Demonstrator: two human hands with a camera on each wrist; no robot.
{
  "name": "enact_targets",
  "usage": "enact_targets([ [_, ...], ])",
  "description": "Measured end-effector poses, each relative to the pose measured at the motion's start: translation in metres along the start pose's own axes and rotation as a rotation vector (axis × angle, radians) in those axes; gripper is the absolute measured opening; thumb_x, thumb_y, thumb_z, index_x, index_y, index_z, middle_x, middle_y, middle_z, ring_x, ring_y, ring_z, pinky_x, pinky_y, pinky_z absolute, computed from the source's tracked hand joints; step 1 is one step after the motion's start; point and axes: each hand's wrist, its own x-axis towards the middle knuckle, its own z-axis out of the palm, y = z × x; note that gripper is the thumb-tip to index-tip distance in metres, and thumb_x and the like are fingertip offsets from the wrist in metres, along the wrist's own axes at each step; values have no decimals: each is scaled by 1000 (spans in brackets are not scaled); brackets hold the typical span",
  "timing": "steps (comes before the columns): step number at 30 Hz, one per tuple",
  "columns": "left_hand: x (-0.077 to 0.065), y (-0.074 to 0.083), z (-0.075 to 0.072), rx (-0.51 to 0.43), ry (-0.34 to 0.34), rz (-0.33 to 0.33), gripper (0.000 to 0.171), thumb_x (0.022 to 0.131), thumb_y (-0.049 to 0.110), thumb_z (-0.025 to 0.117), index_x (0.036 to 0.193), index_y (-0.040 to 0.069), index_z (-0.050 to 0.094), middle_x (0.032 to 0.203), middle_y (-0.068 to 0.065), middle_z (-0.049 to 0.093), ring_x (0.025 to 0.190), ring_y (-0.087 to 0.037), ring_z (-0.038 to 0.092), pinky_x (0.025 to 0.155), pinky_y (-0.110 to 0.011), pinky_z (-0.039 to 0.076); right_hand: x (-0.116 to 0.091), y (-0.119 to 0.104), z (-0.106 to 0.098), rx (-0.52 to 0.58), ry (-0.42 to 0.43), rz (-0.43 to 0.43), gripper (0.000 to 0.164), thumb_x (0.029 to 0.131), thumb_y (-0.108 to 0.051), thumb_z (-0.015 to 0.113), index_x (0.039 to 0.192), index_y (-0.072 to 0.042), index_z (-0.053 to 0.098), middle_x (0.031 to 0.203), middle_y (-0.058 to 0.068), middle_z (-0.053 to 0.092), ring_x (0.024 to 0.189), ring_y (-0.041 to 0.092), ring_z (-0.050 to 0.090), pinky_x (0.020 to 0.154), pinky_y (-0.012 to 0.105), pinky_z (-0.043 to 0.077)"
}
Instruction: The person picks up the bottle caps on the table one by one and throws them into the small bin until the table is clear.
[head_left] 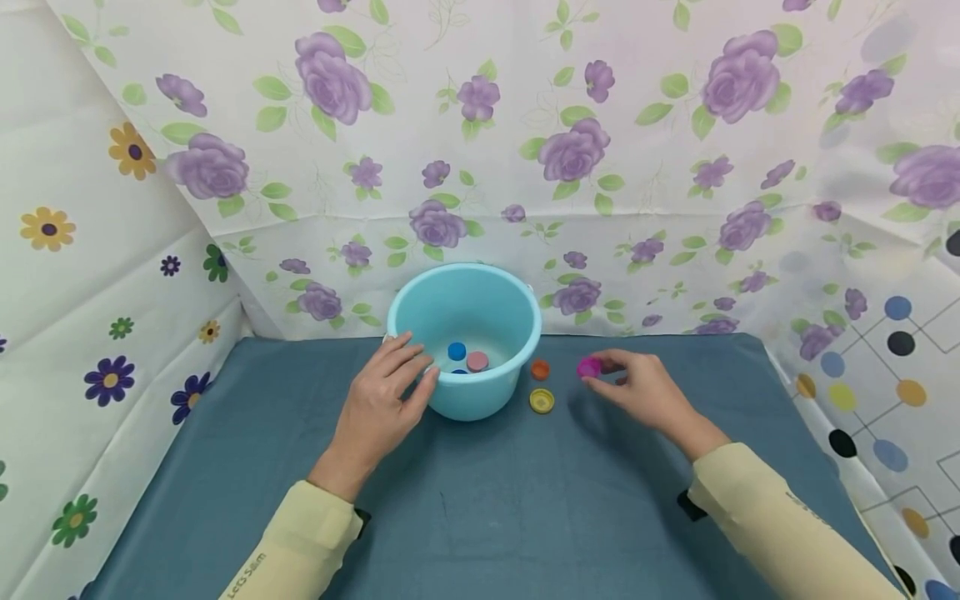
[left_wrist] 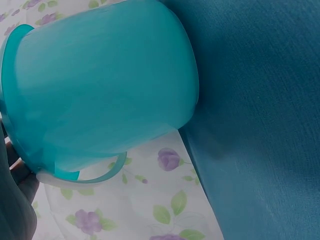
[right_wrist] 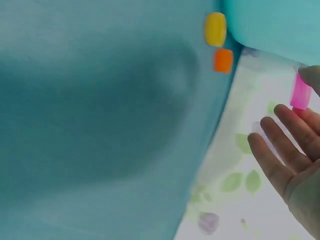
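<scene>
A light blue bucket [head_left: 480, 398] stands upright toward the back of the table. Inside it lie blue caps [head_left: 457, 351] and a pink cap [head_left: 477, 361]. My left hand [head_left: 382, 400] is at the bucket's left rim, its fingers loosely extended and overlapping the rim in the head view. Between thumb and forefinger, my right hand [head_left: 637, 387] pinches a magenta bottle cap [head_left: 589, 367], held right of the bucket; in the right wrist view the other fingers are spread. An orange cap [head_left: 540, 369] and a yellow cap [head_left: 542, 401] lie on the cloth beside the bucket.
Blue-grey cloth [head_left: 495, 517] covers the table. A floral sheet [head_left: 480, 167] hangs right behind the bucket, with patterned sheets at both sides. The bucket's pale handle [left_wrist: 107, 175] hangs down along its side in the left wrist view.
</scene>
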Motion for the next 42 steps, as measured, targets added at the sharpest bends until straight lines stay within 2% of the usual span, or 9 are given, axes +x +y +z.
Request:
enact_targets([
  [4,0,0,0,0,1,-2,24,87,24,66,101,5,72,107,-11,68,121,-31,54,112,-40,41,7,-9,-13,10,9,-6,38,80,-50,68,109,-25,65,100,-7,68,96,13,65,73,30,62],
  [9,0,1,-1,7,-2,-4,25,88,25,66,101,5,72,107,-11,68,121,-30,54,112,-39,42,15,-20,-26,5,15,-42,48,78,-57,66,111,-22,65,101,-6,68,93,11,65,73,31,63],
  [14,0,1,-1,7,4,2,24,88,24,66,100,5,73,107,-12,69,121,-31,55,112,-40,41,22,-31,-35,-11,3,-31,57,74,-66,62,113,-24,65,101,-9,67,92,8,65,75,31,63],
  [17,0,1,-1,8,8,4,24,88,24,66,100,5,73,106,-12,69,120,-31,55,112,-40,42,26,-37,-40,-10,9,-49,53,75,-64,63,112,-26,65,100,-11,67,91,6,65,75,30,63],
  [24,1,0,-1,3,8,11,23,88,24,65,101,6,72,107,-12,69,121,-31,55,112,-39,41,31,-51,-50,9,39,-103,35,79,-43,72,108,-24,67,97,-9,68,89,7,65,74,32,63],
  [30,0,0,0,0,10,10,24,87,24,66,101,6,73,107,-12,69,122,-29,54,113,-39,41,37,-61,-56,-18,64,-136,32,78,-43,74,103,-25,68,95,-10,68,91,11,64,77,35,62],
  [37,1,0,0,3,11,5,24,87,24,66,101,6,73,107,-12,69,122,-30,54,113,-39,41,43,-73,-60,-52,109,-200,31,77,-45,73,101,-25,67,94,-12,67,87,5,60,78,37,60],
  [42,1,0,0,3,12,9,24,87,24,66,100,4,73,106,-12,69,121,-31,55,112,-41,41,48,-83,-59,-56,118,-213,36,77,-51,71,102,-26,67,94,-14,66,87,4,59,79,33,58],
])
